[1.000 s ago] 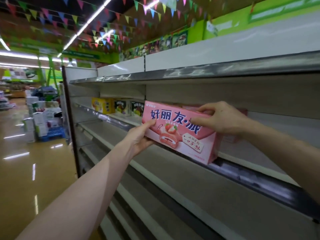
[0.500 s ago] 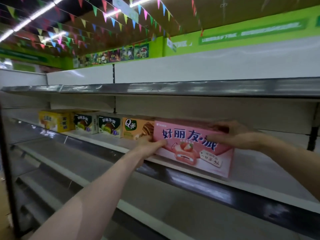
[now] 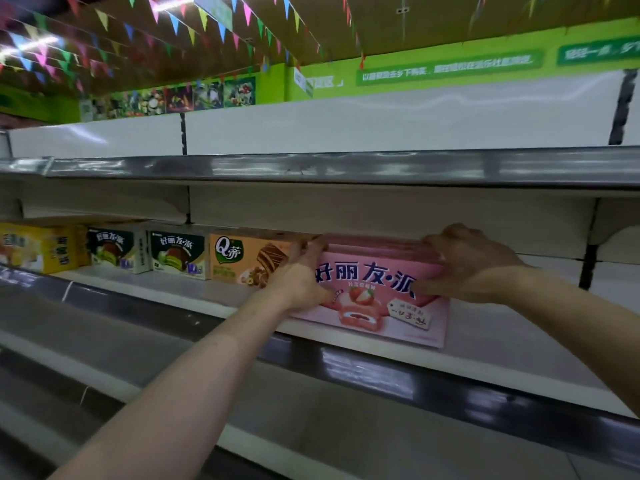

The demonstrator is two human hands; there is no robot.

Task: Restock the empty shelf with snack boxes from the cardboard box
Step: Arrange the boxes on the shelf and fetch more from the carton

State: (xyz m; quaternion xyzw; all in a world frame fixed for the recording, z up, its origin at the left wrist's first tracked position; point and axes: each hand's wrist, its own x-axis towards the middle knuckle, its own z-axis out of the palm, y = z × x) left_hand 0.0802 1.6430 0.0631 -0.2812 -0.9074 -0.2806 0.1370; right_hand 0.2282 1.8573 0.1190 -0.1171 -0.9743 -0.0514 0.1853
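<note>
A pink snack box [image 3: 377, 299] with blue lettering and a strawberry cake picture stands on the white shelf [image 3: 502, 348], right of an orange box [image 3: 242, 261]. My left hand [image 3: 301, 278] grips its left end, fingers reaching between it and the orange box. My right hand [image 3: 467, 265] holds its upper right corner, thumb on the front face. Further left along the same shelf stand two green-and-white boxes [image 3: 145, 252] and a yellow box [image 3: 41, 247]. The cardboard box is out of view.
A shelf with a grey metal lip [image 3: 346, 168] hangs close above the boxes. To the right of the pink box the white shelf is bare. Lower shelves [image 3: 104, 358] with dark front rails run below my arms. A bracket [image 3: 588, 244] stands at the right.
The pink box has gone from being held in front of the shelf to standing on it beside the orange box. My view has swung right, towards the shelf.
</note>
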